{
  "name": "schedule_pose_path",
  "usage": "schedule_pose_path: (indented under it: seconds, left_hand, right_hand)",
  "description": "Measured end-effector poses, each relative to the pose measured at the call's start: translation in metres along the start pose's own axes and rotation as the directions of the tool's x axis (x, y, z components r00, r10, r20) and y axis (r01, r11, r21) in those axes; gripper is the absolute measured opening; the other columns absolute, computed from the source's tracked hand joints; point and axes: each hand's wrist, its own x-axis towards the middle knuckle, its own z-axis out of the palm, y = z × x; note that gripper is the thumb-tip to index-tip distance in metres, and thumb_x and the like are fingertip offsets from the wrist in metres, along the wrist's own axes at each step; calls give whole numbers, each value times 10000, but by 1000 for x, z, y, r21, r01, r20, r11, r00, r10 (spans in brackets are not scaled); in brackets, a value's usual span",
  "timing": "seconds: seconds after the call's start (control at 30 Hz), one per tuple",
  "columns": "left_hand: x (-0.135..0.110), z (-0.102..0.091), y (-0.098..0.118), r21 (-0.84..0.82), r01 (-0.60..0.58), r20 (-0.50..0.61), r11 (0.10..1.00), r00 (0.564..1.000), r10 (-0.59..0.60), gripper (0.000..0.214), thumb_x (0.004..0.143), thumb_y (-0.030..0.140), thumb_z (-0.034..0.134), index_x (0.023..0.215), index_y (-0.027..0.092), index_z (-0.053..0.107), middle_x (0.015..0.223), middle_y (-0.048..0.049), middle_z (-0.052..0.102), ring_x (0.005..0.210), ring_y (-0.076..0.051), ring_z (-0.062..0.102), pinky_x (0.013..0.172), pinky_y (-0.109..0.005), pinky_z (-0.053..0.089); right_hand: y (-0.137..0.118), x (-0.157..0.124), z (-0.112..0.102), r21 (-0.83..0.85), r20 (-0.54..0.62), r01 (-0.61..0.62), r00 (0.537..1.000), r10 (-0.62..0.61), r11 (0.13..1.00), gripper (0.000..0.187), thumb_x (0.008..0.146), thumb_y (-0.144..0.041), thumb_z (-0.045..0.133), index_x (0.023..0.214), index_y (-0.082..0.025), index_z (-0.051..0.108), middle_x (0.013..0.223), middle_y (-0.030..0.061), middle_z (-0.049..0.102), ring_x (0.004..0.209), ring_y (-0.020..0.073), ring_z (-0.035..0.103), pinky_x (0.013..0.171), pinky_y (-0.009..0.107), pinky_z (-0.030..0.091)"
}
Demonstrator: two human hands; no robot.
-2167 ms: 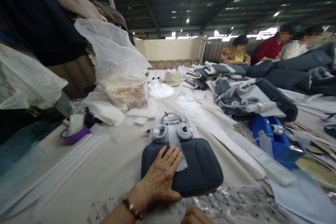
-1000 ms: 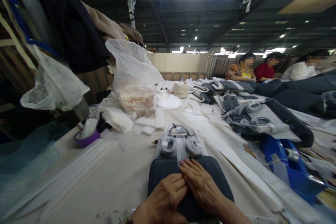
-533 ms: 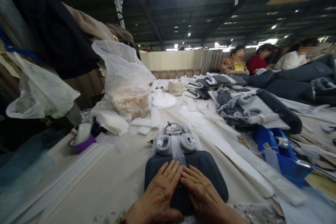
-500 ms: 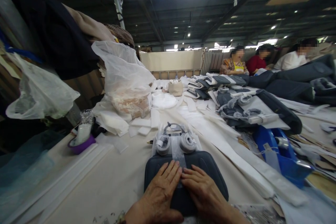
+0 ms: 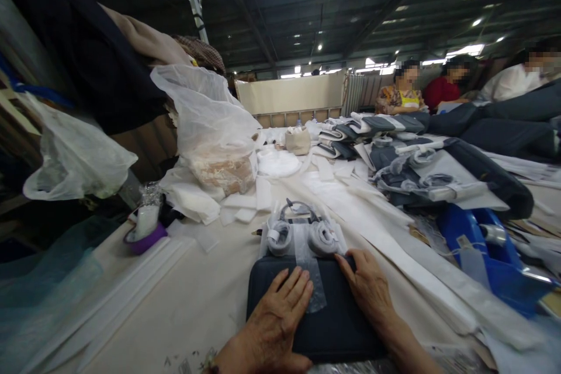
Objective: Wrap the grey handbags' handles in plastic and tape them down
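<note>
While left hand (image 5: 280, 315) lies flat on dark case (image 5: 337, 327), right hand (image 5: 370, 283) touches far-right corner, grip unclear; even pressure along translucent strip (image 5: 318, 293) likely best

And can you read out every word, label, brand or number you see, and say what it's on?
No text is readable here.
Dark marks at the bottom edge, by the left hand: too blurred to read, surface unclear.
Pale tag on the blue tape dispenser: nothing legible.
Dark case under that hand: no lettering visible.
</note>
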Motion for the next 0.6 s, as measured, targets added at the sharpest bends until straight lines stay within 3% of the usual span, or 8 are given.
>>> schedule_pose_path:
  seconds: [0.23, 0.33, 0.4, 0.47, 0.53, 0.6]
  left_hand:
    - [5, -6, -2, -33, -2, 38, 999, 999, 3, 921, 694, 572, 601, 1400, 69, 291, 1466, -200, 310, 1367, -333, 244, 1114, -540, 192]
    - [6, -7, 0, -17, 16, 48, 1000, 999, -16, 911, 658, 492, 657, 1379, 44, 325, 1451, -217, 329, 1359, -346, 257, 1108, -546, 202]
    - [6, -7, 0, -4, 13, 42, 1000, 999, -13, 916, 636, 449, 680, 1369, 23, 333, 1445, -230, 331, 1358, -350, 258, 1109, -536, 206]
    - [5, -5, -1, -1, -4, 19, 1000, 1000, 4, 926, 630, 450, 686, 1367, 16, 332, 1443, -235, 333, 1358, -344, 261, 1110, -514, 216]
    - [4, -3, -2, 0, -26, -6, 1000, 1000, 26, 928, 642, 484, 673, 1367, 19, 330, 1441, -233, 338, 1359, -338, 261, 1110, -497, 222]
    - [3, -1, -3, 14, -35, -10, 999, 999, 35, 919, 654, 498, 657, 1365, 18, 330, 1441, -234, 338, 1361, -341, 253, 1110, -496, 218]
  right_hand:
    - [1, 1, 2, -29, -41, 6, 999, -7, 1000, 535, 936, -544, 251, 809, -158, 599, 710, 88, 607, 678, 224, 581, 636, 346, 462]
    - [-4, -5, -15, -24, -59, 54, 997, -55, 998, 430, 950, -452, 313, 905, -146, 611, 850, 121, 641, 811, 237, 595, 734, 374, 476]
    - [-11, -19, -35, 46, -37, 179, 984, -177, 983, 289, 938, -332, 390, 1013, -147, 600, 985, 127, 646, 946, 232, 583, 834, 377, 464]
    - [-18, -38, -56, 177, 27, 402, 911, -412, 899, 249, 903, -219, 431, 1089, -159, 585, 1032, 99, 657, 1000, 203, 576, 892, 349, 446]
    - [-25, -59, -71, 278, 61, 600, 768, -638, 750, 266, 887, -171, 439, 1102, -175, 596, 1010, 48, 688, 989, 168, 585, 947, 315, 412]
    - [-29, -77, -75, 280, 57, 698, 673, -737, 659, 241, 910, -184, 440, 1069, -190, 621, 978, 0, 710, 976, 144, 591, 1020, 295, 350]
